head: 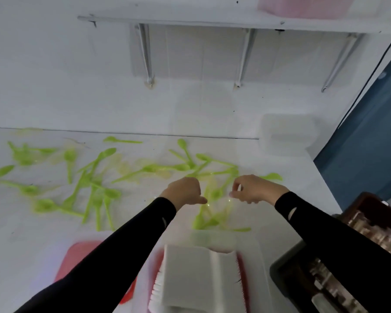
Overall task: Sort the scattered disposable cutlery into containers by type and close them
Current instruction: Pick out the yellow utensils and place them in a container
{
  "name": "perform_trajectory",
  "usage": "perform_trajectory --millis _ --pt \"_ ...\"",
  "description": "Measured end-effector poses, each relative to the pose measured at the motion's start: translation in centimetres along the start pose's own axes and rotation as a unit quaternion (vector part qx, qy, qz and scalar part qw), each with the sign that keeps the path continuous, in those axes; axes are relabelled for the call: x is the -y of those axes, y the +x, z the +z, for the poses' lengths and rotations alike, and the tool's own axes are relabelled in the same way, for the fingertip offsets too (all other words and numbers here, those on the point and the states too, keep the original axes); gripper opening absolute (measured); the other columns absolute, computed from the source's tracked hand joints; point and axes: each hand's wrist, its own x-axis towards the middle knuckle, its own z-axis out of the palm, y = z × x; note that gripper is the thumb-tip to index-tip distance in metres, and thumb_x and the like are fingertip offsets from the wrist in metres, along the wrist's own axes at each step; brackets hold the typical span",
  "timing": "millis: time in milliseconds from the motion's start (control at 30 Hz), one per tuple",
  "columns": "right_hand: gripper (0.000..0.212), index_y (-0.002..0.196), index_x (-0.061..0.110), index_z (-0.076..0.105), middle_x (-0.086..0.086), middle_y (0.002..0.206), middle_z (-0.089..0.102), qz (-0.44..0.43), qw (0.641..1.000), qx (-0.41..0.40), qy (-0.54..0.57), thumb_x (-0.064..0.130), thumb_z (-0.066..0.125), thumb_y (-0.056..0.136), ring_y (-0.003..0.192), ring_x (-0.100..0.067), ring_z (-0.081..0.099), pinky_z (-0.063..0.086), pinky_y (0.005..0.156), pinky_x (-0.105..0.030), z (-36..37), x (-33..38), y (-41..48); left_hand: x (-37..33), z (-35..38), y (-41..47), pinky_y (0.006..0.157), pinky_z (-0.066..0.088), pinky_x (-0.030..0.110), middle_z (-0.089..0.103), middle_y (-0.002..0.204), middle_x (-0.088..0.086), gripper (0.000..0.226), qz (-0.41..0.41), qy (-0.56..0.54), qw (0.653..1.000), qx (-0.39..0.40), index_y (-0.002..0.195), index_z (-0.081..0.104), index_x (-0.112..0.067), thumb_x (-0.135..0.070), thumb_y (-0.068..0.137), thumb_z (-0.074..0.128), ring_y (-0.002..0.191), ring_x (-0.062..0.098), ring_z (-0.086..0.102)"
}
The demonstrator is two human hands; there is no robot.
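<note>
Green plastic spoons point(93, 177) lie scattered across the white table, mixed with pale yellow see-through cutlery point(131, 168) that is hard to tell by type. My left hand point(185, 192) hovers over the pile with curled fingers and its thumb pointing right. My right hand point(255, 188) is beside it, thumb and forefinger pinched. A pale yellow see-through piece point(219, 205) shows between and just below both hands; blur hides whether the left hand grips it. A clear container with a red rim point(240, 267) stands at the front, and a red lid point(77, 256) lies to its left.
A clear lidded tub point(287, 134) stands at the back right by the wall. A dark tray of blurred items point(325, 279) sits at the table's right front edge. A white shelf on brackets point(190, 21) hangs above, with a pink box point(303, 6) on it.
</note>
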Motion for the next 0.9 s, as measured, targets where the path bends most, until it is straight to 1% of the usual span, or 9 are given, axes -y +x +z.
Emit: perform_trajectory --millis 100,233,400,467,533,600,700,833,900 --pt "0.049 0.102 0.005 0.063 -0.007 0.084 0.073 0.025 0.996 0.075 -0.036 0.053 0.057 0.091 0.068 -0.024 0.065 0.054 0.065 -0.032 1.6 0.3 1.4 -1.6 1.3 1.4 0.079 0.043 0.031 0.064 0.116 0.001 0.047 -0.054 0.075 0.996 0.007 0.115 0.062 -0.014 -0.051 0.086 0.068 0.109 0.024 0.062" --pt "0.041 0.094 0.007 0.065 -0.004 0.071 0.067 -0.021 0.993 0.067 -0.100 0.048 0.063 0.087 0.061 -0.025 0.064 0.055 0.065 -0.035 2.8 0.3 2.7 -2.5 2.5 2.3 0.079 0.042 0.031 0.067 0.113 0.002 0.043 -0.089 0.070 0.993 0.024 0.111 0.064 -0.014 -0.043 0.082 0.076 0.108 0.025 0.064" --pt "0.012 0.085 0.010 0.057 -0.006 0.078 0.063 -0.050 0.985 -0.002 0.168 0.018 0.066 0.087 0.067 -0.018 0.063 0.055 0.053 -0.029 1.2 -0.9 3.5 -0.7 2.7 3.2 0.069 0.046 0.022 0.065 0.089 -0.002 0.014 -0.026 -0.161 0.985 -0.050 0.090 0.068 -0.016 -0.026 0.083 0.075 0.089 0.017 0.061" --pt "0.013 0.082 0.012 0.055 -0.007 0.079 0.064 -0.069 0.952 -0.086 0.287 0.011 0.068 0.086 0.067 -0.018 0.065 0.057 0.057 -0.031 0.1 -0.8 3.6 -1.1 2.1 2.9 0.059 0.040 0.018 0.060 0.078 -0.007 0.011 -0.008 -0.283 0.952 -0.113 0.085 0.061 -0.018 -0.024 0.086 0.070 0.078 0.014 0.056" --pt "0.016 0.084 0.010 0.055 -0.011 0.082 0.064 -0.089 0.901 -0.128 0.405 0.007 0.070 0.086 0.067 -0.021 0.068 0.059 0.060 -0.033 -0.8 -0.3 3.2 -1.8 1.5 2.7 0.066 0.046 0.022 0.063 0.081 -0.006 0.013 -0.003 -0.408 0.901 -0.148 0.087 0.056 -0.017 -0.025 0.089 0.065 0.076 0.014 0.057" --pt "0.017 0.088 0.006 0.056 -0.011 0.084 0.064 -0.103 0.868 -0.122 0.470 0.008 0.072 0.086 0.067 -0.025 0.071 0.059 0.060 -0.033 -1.1 0.2 2.9 -2.7 0.9 2.4 0.082 0.054 0.032 0.070 0.095 0.000 0.010 0.000 -0.536 0.834 -0.136 0.093 0.052 -0.015 -0.022 0.094 0.058 0.084 0.015 0.065" --pt "0.022 0.097 0.004 0.056 -0.010 0.081 0.063 -0.106 0.865 -0.124 0.475 0.008 0.075 0.085 0.057 -0.023 0.067 0.054 0.051 -0.030 -0.4 1.0 2.8 -3.6 0.2 1.7 0.086 0.057 0.037 0.071 0.105 0.011 0.018 0.021 -0.652 0.755 -0.073 0.106 0.052 -0.008 -0.025 0.101 0.051 0.089 0.022 0.071" --pt "0.032 0.096 0.012 0.049 -0.007 0.075 0.063 -0.099 0.876 -0.145 0.450 0.012 0.078 0.081 0.054 -0.015 0.062 0.051 0.053 -0.029 0.8 1.9 3.1 -3.5 0.7 2.0 0.071 0.057 0.024 0.071 0.102 0.012 0.024 0.033 -0.549 0.830 -0.094 0.107 0.062 -0.009 -0.030 0.098 0.058 0.086 0.014 0.071" --pt "0.040 0.102 0.011 0.051 -0.007 0.086 0.065 -0.113 0.875 -0.109 0.458 0.019 0.082 0.078 0.065 -0.014 0.064 0.054 0.062 -0.029 0.7 2.1 3.1 -2.9 0.8 2.3 0.063 0.054 0.019 0.073 0.098 0.009 0.018 0.015 -0.531 0.834 -0.147 0.103 0.064 -0.007 -0.024 0.097 0.059 0.076 0.008 0.069"
